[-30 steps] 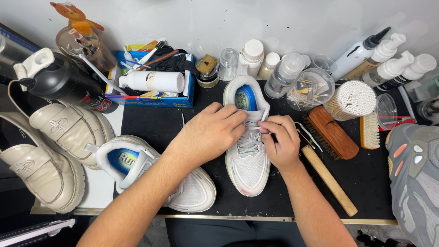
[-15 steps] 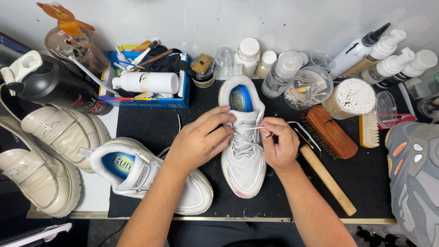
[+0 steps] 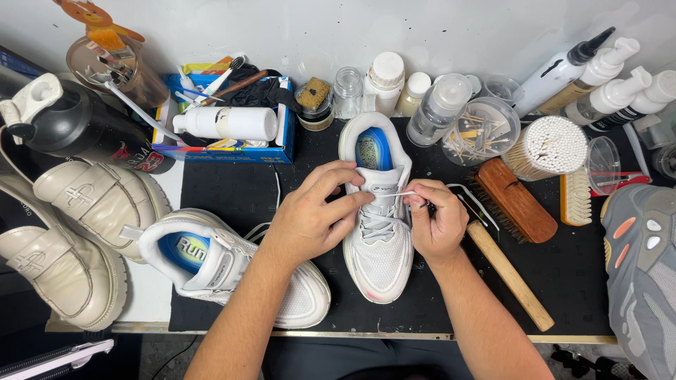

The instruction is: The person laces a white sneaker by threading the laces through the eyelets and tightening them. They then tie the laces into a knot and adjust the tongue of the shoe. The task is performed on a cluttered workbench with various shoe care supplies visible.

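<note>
A white sneaker (image 3: 379, 246) with a blue insole stands toe toward me in the middle of the black mat (image 3: 232, 190). My left hand (image 3: 313, 214) rests on its left side, fingers pinching at the tongue and upper eyelets. My right hand (image 3: 436, 222) pinches a white shoelace (image 3: 405, 193) that runs taut from the top eyelet across to its fingertips. More of the lace trails loose past the right hand. The matching sneaker (image 3: 232, 267) lies on its side to the left, close to my left forearm.
Two cream shoes (image 3: 70, 232) lie at the left; a grey sneaker (image 3: 641, 281) at the right edge. Wooden brushes (image 3: 517, 200), a wooden handle (image 3: 507, 274), a cotton swab tub (image 3: 546, 148), spray bottles (image 3: 598, 70), jars and a blue box (image 3: 225, 127) crowd the back.
Both hands have slid up the sneaker from the mid laces to the tongue. The right hand has drawn the lace out taut to the right.
</note>
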